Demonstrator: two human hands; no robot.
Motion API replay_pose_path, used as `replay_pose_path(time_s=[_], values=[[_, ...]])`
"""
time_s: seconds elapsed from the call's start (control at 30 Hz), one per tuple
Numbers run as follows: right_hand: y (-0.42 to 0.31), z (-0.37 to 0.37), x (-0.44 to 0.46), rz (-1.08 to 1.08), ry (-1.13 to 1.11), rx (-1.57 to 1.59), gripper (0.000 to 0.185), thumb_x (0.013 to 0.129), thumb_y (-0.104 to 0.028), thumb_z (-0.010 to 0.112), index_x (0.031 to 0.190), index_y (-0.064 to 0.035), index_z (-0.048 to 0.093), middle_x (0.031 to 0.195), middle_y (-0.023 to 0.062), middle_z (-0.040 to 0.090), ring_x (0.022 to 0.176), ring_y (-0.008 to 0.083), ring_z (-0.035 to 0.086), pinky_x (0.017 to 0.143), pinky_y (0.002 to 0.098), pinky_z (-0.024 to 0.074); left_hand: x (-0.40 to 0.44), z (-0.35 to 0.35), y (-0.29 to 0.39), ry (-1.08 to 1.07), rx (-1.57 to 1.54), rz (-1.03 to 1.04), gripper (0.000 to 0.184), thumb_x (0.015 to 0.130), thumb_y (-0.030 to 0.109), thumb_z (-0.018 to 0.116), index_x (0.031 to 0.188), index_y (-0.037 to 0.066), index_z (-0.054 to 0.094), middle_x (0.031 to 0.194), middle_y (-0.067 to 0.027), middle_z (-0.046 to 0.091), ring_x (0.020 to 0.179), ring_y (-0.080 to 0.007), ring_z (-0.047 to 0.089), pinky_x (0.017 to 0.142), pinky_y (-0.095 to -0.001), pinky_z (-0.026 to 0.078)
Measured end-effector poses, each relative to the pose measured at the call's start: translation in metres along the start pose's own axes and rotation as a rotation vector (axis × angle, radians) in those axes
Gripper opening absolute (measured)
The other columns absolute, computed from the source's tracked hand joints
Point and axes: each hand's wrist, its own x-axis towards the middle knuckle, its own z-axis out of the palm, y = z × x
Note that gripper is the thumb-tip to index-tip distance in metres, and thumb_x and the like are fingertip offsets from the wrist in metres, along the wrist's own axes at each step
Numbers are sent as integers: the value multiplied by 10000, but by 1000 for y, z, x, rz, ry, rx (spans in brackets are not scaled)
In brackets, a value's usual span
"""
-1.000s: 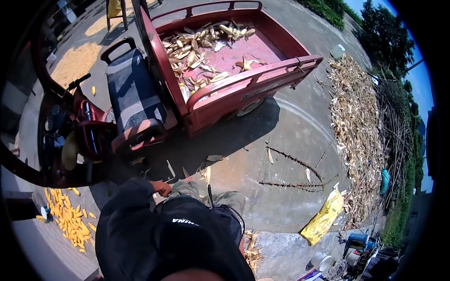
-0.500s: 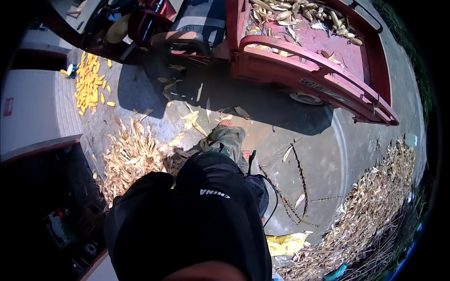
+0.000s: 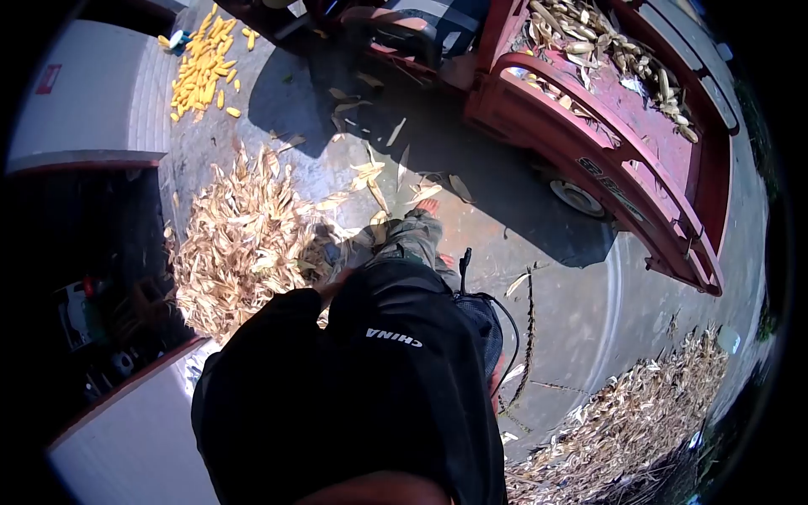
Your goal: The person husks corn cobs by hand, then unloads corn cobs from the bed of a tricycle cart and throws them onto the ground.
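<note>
My left hand (image 3: 333, 284) — grip hidden, can't tell — hangs near the husk pile (image 3: 240, 244); stepping on loose husks (image 3: 368, 178), I could slip.

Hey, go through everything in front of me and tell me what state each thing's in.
Corn ears: husked, loosely piled
Cart bed: partly filled, pale husks showing
Husk heap: dry, piled up
Husk strip: dry, spread out
Mesh bag: hanging at your right side
Left hand: partly hidden, grip unclear

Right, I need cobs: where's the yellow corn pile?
In the head view, the yellow corn pile lies upper left, above the left-hand husk heap and left of the red cart.
</note>
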Motion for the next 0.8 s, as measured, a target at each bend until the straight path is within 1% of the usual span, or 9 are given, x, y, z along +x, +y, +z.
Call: replay_pose_path(time_s=[0.07,0.1,0.2,0.37,0.53,0.7,0.73,0.77,0.8], values=[[2,-7,8,-72,-25,-18,244,928,-265,581,801,-61,623,664,35,625,506,111,529,466,254,425,-8,14,-5,34,-22,-24,238,851,261,604,946,60,691,920,-128,681,850,-200,651,736,-385,503],[-17,-2,-5,49,-21,4,237,925,-283,598,838,-64,623,658,31,616,502,103,528,454,248,425,-10,20,-8,57,-28,-34,236,854,258,601,945,59,691,920,-126,681,850,-201,651,739,-385,503],[-16,-4,-13,109,19,36,234,922,-293,610,865,-66,619,633,5,584,489,80,505,429,237,400,-12,29,-14,146,-52,-67,230,861,248,592,941,56,689,920,-119,682,851,-202,649,747,-383,504],[39,-21,-36,104,0,34,248,923,-296,604,821,-69,606,607,-16,557,465,83,489,406,252,377,12,-7,-8,333,-43,-65,221,873,232,577,935,50,686,920,-108,684,853,-204,647,760,-381,504],[67,-27,-61,138,-4,19,247,922,-292,603,818,-68,604,605,-17,556,464,84,489,406,253,376,35,-55,12,368,30,-30,215,885,216,562,929,44,683,920,-97,685,854,-206,645,773,-379,504],[64,-30,-72,121,15,38,246,921,-289,602,815,-67,602,604,-17,554,463,86,489,405,255,376,47,-75,-7,365,137,21,211,897,201,547,922,38,680,920,-86,687,856,-208,643,785,-377,505],[62,-30,-74,113,31,48,245,920,-289,602,815,-67,602,604,-17,554,463,86,489,405,255,375,52,-78,-18,389,75,100,211,899,198,544,921,37,679,920,-84,687,857,-208,643,788,-376,505],[58,-29,-76,104,44,56,245,920,-288,601,814,-67,602,603,-17,554,463,87,489,405,256,375,83,-57,-63,520,-664,553,92,813,97,617,795,11,643,851,-110,673,837,-209,638,760,-344,501],[57,-29,-79,97,59,65,245,920,-287,601,814,-67,601,603,-17,554,462,87,490,405,256,375,88,-59,-61,283,-1221,819,89,730,65,666,689,11,607,751,-110,658,703,-192,632,640,-319,503]])
